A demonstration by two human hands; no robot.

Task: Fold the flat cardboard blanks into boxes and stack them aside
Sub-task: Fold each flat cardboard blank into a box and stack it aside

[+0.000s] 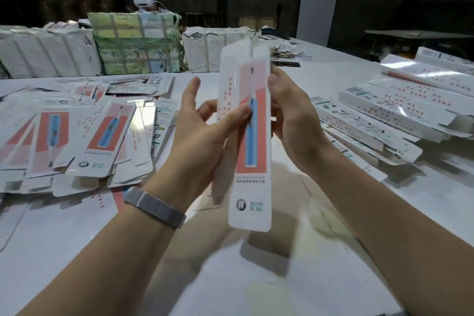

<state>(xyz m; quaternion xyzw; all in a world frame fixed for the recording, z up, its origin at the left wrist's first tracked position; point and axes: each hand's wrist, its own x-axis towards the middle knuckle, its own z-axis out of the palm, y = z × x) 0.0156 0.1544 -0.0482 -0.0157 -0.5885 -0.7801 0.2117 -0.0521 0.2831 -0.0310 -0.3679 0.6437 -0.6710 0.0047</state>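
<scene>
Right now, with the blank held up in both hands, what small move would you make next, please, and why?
Probably squeeze its long edges to pop it open. The blank looks only partly opened, upright between the left hand and right hand, clear of the table, its end flaps not yet tucked.

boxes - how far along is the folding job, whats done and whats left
Done: folded boxes lie stacked on the table's right side. In hand: one carton held upright, pinched by the left hand and right hand. Left: a big heap of flat blanks on the left.
</scene>
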